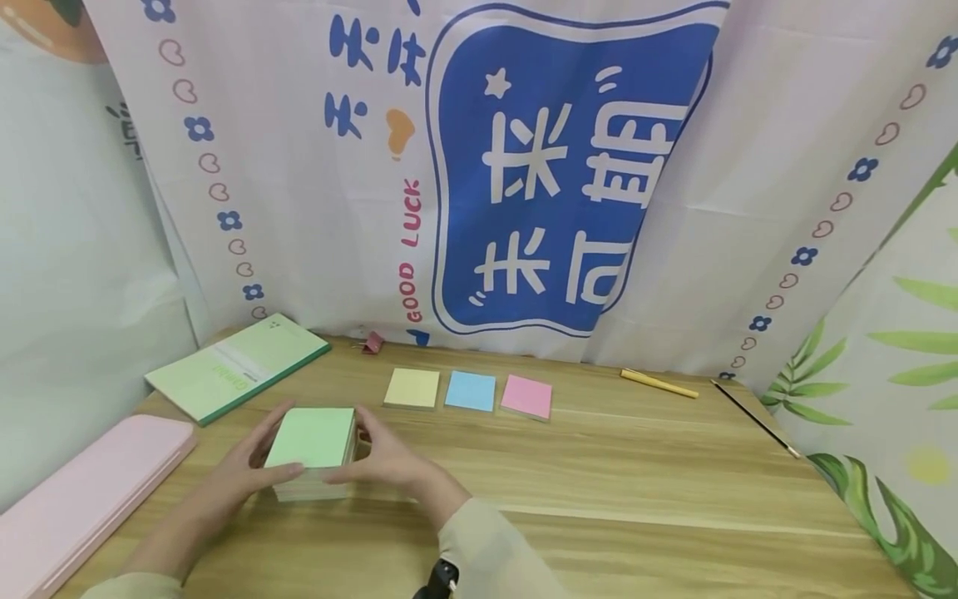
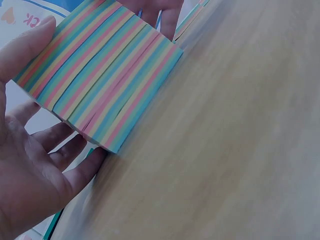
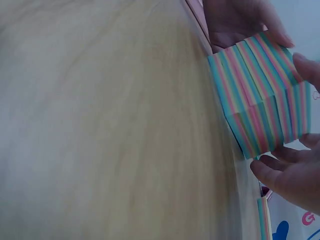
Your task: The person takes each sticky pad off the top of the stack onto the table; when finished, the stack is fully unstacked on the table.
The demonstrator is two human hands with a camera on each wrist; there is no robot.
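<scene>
A thick stack of sticky notes [image 1: 313, 438] with a green top sheet stands at the left front of the table. Its sides show stripes of pink, yellow, green and blue in the left wrist view, where the stack [image 2: 100, 75] has slightly uneven layers. My left hand [image 1: 243, 467] grips its left side, thumb at the front. From the right, my right hand [image 1: 391, 459] holds the same stack, thumb near the front corner. Both hands also show around the stack [image 3: 260, 95] in the right wrist view. Whether its base touches the table cannot be told.
Yellow [image 1: 413, 388], blue [image 1: 471, 391] and pink [image 1: 527, 396] sticky note pads lie in a row behind. A green notebook [image 1: 239, 368] and pink case [image 1: 97, 491] lie left, a binder clip [image 1: 371, 343] at the back. A yellow pen [image 1: 659, 383] and thin dark stick [image 1: 756, 418] lie right.
</scene>
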